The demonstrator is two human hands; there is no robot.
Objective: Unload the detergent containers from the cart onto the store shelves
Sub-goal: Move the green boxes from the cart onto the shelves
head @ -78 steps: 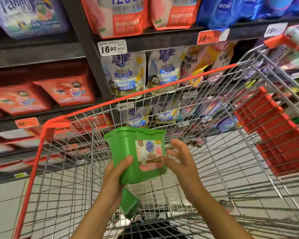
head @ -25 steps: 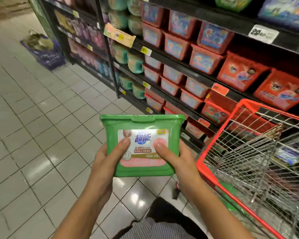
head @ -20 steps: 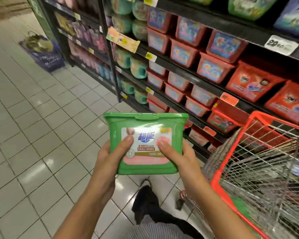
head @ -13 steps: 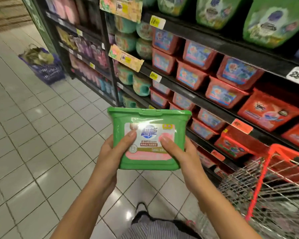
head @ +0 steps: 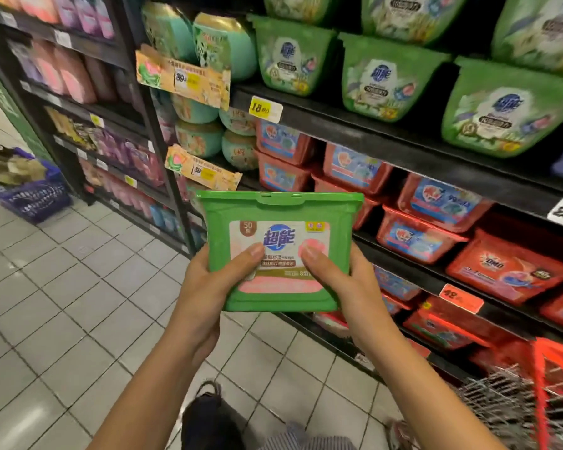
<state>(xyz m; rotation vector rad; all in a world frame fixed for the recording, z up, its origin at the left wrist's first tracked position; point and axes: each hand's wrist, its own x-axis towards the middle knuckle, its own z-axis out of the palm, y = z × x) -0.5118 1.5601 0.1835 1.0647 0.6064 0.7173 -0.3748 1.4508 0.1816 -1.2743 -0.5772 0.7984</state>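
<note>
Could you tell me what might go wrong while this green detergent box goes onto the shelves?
The green box, held by the left hand and right hand, has a pink label unlike the green tubs on the upper shelf, so it may get misplaced.
Those tubs sit tightly packed; squeezing it in could knock one down.

I hold the green detergent container (head: 278,251) upright between my left hand (head: 205,287) and right hand (head: 348,293), lid closed, label facing me, before the shelves (head: 371,134). The red-framed wire cart (head: 537,384) stands at lower right.
</note>
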